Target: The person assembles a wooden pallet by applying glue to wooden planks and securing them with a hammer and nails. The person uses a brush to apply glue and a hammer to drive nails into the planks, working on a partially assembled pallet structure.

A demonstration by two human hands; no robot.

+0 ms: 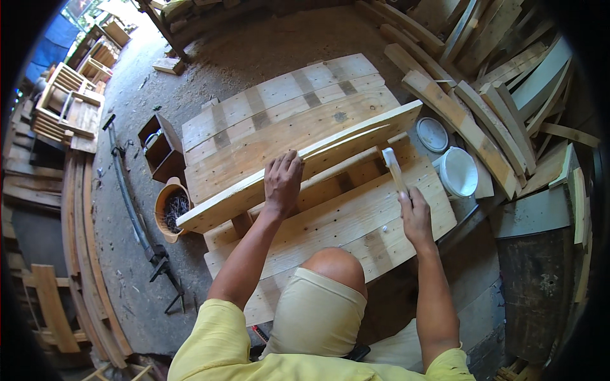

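My left hand (283, 180) is closed over the edge of a long pale plank (362, 138), which is tilted up on its edge. Beneath the plank, narrower wooden rails (340, 170) run across a broad panel of joined boards (254, 136). In my right hand (416, 216) is a flat wooden stick (396, 174), its far end coated in something white and thick. That end is near the right part of the rails; whether it touches them, I cannot tell. A small white blob (384, 228) lies on the panel nearby.
An open white tub (459, 171) and its round lid (432, 134) stand right of the panel. To the left are an orange bowl of nails (171, 209), a dark wooden box (164, 147) and a long bar clamp (135, 213). Timber (460, 127) is piled at right.
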